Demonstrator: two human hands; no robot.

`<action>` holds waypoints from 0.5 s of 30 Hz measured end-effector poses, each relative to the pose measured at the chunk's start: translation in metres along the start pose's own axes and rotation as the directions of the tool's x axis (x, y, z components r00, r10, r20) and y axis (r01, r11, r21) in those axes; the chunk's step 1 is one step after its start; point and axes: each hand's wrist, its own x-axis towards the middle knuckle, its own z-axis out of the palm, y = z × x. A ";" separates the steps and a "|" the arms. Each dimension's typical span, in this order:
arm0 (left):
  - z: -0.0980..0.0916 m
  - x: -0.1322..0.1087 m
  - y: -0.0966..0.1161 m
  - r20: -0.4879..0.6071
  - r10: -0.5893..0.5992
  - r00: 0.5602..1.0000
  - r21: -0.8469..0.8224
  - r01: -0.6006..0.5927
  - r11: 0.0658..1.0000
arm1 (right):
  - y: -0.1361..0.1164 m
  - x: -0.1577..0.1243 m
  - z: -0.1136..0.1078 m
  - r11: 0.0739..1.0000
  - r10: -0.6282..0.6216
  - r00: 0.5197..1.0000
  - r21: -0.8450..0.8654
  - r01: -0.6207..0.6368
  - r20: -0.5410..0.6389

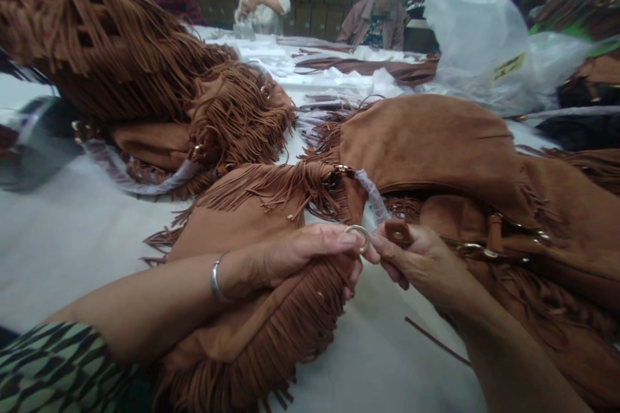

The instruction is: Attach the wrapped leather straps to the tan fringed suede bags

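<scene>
My left hand [300,250] pinches a gold-coloured metal ring [357,228] between thumb and fingers, above a brown suede fringed bag [242,222]. Close against it, my right hand [423,261] is closed on a brown leather strap end [398,233] with a small round metal fitting. A bag handle [372,197] wrapped in clear plastic runs from the bag's gold hardware [341,170] down to the hands. Whether the ring and strap end are joined is hidden by the fingers. Long fringe [300,316] hangs from the bag below my left hand.
More brown suede bags lie on the right [426,135] and in a pile on the left [121,45]. A clear plastic bag [479,39] stands at the back right. One loose thin strip [436,339] lies on the white table [378,361]. Several people are across the table.
</scene>
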 end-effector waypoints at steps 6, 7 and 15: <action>-0.003 -0.004 0.001 0.054 -0.061 0.997 -0.121 0.067 0.990 | 0.000 -0.001 -0.010 0.992 -0.055 0.994 0.118 0.044 0.092; -0.004 -0.004 0.001 0.067 -0.056 0.996 -0.117 0.063 0.991 | 0.002 -0.001 -0.011 0.980 -0.066 0.991 0.193 0.043 0.118; -0.006 -0.005 0.000 -0.009 -0.042 0.999 -0.139 0.040 0.989 | 0.026 0.024 0.021 0.991 -0.060 0.992 0.125 0.046 0.110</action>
